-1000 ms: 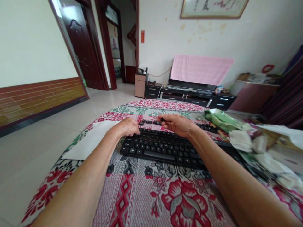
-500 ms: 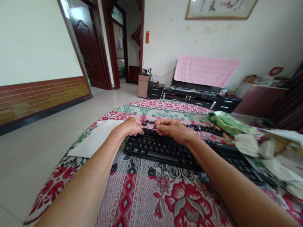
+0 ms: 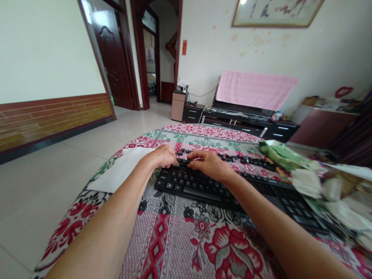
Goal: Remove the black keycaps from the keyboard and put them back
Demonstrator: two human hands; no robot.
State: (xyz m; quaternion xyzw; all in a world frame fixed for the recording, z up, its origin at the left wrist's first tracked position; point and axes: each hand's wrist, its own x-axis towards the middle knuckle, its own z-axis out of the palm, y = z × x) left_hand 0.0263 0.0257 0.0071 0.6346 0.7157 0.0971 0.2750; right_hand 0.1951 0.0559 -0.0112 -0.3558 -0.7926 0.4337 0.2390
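A black keyboard (image 3: 203, 188) lies on a round table covered with a red floral cloth (image 3: 186, 240). My left hand (image 3: 163, 156) rests curled at the keyboard's far left corner, its fingers closed. My right hand (image 3: 207, 164) hovers over the top row, fingers pinched together on something small that I cannot make out. Several loose black keycaps (image 3: 241, 159) lie in a row on the cloth just behind the keyboard.
A white sheet of paper (image 3: 122, 170) lies left of the keyboard. Green plastic bags (image 3: 281, 155) and crumpled white paper (image 3: 308, 182) crowd the table's right side. Beyond it stand a TV cabinet with a pink cloth (image 3: 255, 91) and an open doorway (image 3: 151, 58).
My right hand has drawn back from the loose keycaps to the keyboard's top row, closer to my left hand. The view has shifted slightly.
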